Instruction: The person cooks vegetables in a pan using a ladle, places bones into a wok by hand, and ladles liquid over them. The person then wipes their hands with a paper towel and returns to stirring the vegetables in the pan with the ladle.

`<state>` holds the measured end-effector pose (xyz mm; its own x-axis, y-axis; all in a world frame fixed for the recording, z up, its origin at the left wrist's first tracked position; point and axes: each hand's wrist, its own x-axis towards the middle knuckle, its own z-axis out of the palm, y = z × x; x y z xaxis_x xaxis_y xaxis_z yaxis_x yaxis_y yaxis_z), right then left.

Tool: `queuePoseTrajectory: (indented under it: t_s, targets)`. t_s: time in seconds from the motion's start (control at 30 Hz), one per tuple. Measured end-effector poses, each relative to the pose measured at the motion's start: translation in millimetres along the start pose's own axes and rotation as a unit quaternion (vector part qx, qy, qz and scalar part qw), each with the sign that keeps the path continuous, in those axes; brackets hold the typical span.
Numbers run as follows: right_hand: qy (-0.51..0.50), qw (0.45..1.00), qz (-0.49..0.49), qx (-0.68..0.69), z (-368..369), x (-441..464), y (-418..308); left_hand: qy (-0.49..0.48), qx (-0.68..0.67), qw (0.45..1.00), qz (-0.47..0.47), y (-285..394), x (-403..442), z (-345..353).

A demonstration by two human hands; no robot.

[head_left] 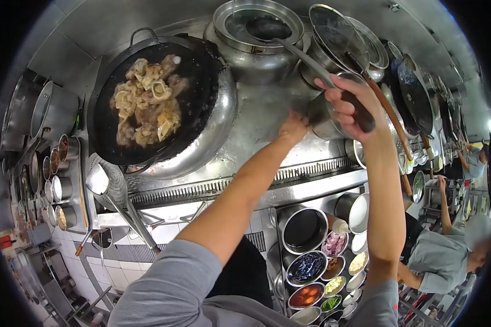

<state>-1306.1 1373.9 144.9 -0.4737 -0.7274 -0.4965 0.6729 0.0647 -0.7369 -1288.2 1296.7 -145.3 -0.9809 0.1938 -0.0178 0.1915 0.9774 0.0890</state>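
My right hand (352,106) is wrapped round the dark grip of a long-handled ladle (305,57). The ladle's bowl (267,27) is over the mouth of a round metal pot (256,64) that holds liquid. My left hand (295,126) is low over the steel stove top, against or just beside a metal container (327,122); its fingers are blurred and partly hidden. To the left, a black wok (106,117) holds pieces of bony meat (150,98) heaped in its middle.
A skimmer (117,185) and a metal scoop (97,180) lean at the stove's front left. Below the stove edge are bowls of ingredients, including sliced onion (334,243). Lidded pots and a wooden handle (387,106) crowd the right. A co-worker (447,256) stands at far right.
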Motion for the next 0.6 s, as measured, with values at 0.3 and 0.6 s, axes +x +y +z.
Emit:
queuePoseTrajectory:
  t_s: [0.3, 0.6]
  targets:
    - [0.111, 0.989, 0.03, -0.096, 13, -111, 13, 0.078, -0.53, 0.819, -0.206, -85, -71, 7]
    - [0.143, 0.947, 0.072, -0.277, 6, -148, 87, 0.05, -0.866, 0.31, -0.389, -101, -126, 8]
